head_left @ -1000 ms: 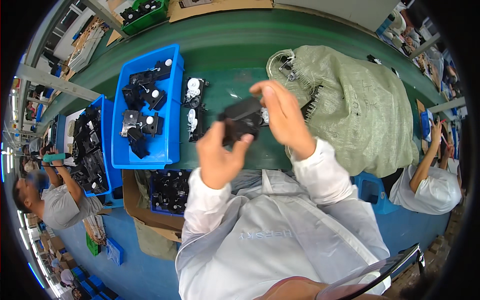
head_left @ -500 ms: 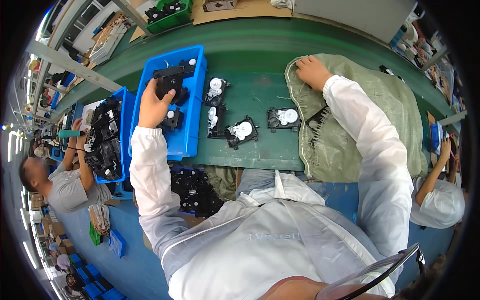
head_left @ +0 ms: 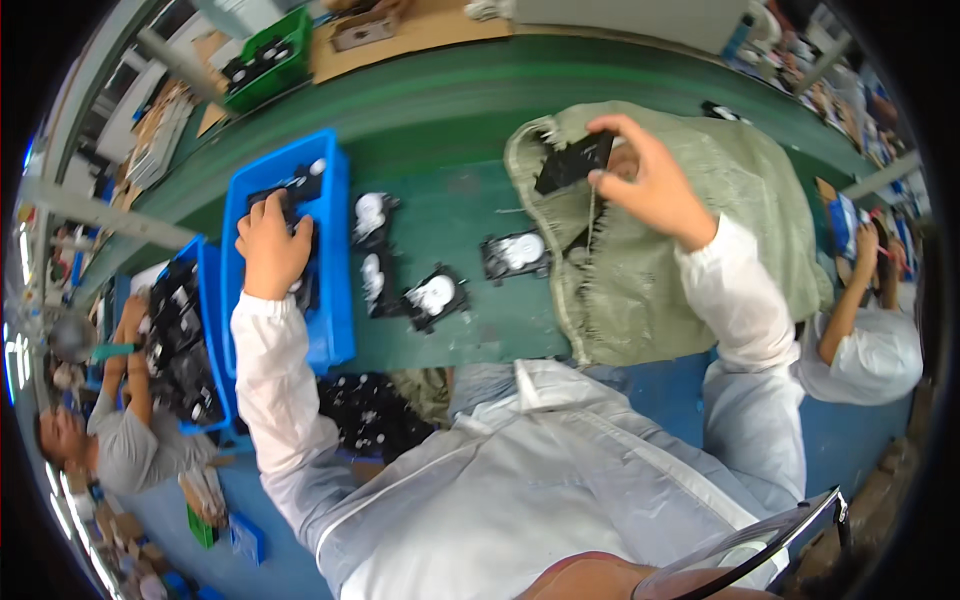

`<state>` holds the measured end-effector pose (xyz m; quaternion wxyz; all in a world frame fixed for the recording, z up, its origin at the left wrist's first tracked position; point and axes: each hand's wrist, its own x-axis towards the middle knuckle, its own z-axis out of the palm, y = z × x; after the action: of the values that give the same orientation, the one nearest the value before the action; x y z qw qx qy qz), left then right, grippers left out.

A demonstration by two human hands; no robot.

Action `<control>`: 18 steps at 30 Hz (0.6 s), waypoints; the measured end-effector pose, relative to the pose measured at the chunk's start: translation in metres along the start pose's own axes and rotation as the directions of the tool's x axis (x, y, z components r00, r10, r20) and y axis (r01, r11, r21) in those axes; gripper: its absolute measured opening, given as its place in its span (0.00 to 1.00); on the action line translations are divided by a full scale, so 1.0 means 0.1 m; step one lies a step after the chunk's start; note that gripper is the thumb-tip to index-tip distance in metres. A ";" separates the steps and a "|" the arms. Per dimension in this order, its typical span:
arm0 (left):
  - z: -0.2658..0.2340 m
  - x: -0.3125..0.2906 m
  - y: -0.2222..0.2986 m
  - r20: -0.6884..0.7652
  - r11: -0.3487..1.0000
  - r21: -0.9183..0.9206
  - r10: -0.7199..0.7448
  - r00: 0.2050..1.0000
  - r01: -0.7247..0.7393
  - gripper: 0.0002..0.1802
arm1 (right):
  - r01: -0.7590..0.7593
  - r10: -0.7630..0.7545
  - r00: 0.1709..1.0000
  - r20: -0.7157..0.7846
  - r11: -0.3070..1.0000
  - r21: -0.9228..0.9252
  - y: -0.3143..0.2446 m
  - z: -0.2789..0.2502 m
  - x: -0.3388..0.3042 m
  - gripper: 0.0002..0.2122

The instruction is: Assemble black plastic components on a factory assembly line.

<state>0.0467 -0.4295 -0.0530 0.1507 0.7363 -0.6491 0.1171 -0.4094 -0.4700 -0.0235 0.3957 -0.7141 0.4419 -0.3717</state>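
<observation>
My right hand pinches a flat black plastic part between thumb and fingers, at the mouth of a green woven sack. Another dark part shows inside the sack's opening. My left hand is inside the blue bin, its fingers curled over a black plastic housing; the palm side is hidden. Between bin and sack lie several black gear assemblies with white gears: one near the sack, one at the front, others along the bin.
A second blue bin full of black parts stands at the left, where a co-worker sits. Below the bench edge is a heap of black parts. A green crate stands at the far left, and another person works at the right.
My right hand has lifted from the sack's top and now grips a black part at its opening. My left hand has lowered with its housing into the bin. The view has shifted.
</observation>
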 end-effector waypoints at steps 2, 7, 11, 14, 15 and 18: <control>-0.09 0.13 0.38 0.025 0.980 -0.115 0.166 0.986 -0.163 0.26 | 0.149 -0.166 0.982 -0.095 0.976 -0.159 0.05 -0.10 -0.27 0.22; 0.00 0.71 1.73 0.005 0.775 -0.298 0.586 0.811 -0.558 0.17 | 0.064 -0.139 0.945 -0.296 0.966 -0.251 0.11 -0.37 -0.91 0.18; 0.51 1.35 3.09 -0.003 0.580 -0.459 0.757 0.653 -0.674 0.16 | -0.028 -0.015 0.904 -0.427 0.995 -0.093 0.34 -0.58 -1.39 0.13; 0.89 1.79 4.17 0.107 0.513 -0.643 0.796 0.596 -0.569 0.17 | -0.022 0.029 0.820 -0.572 1.000 0.020 0.51 -0.62 -1.63 0.12; 1.17 1.95 4.51 0.107 0.478 -0.693 0.808 0.579 -0.540 0.16 | -0.018 0.018 0.807 -0.590 1.000 0.005 0.59 -0.61 -1.68 0.12; 1.67 2.18 5.40 0.145 0.475 -0.728 0.812 0.565 -0.495 0.13 | 0.042 -0.021 0.541 -0.841 0.999 0.001 0.81 -0.50 -1.82 0.12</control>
<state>-0.4638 -0.7528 -0.0897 0.1576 0.3282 -0.9015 -0.2341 -0.5413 -0.3370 -0.1084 0.1365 -0.4524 0.5606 -0.6800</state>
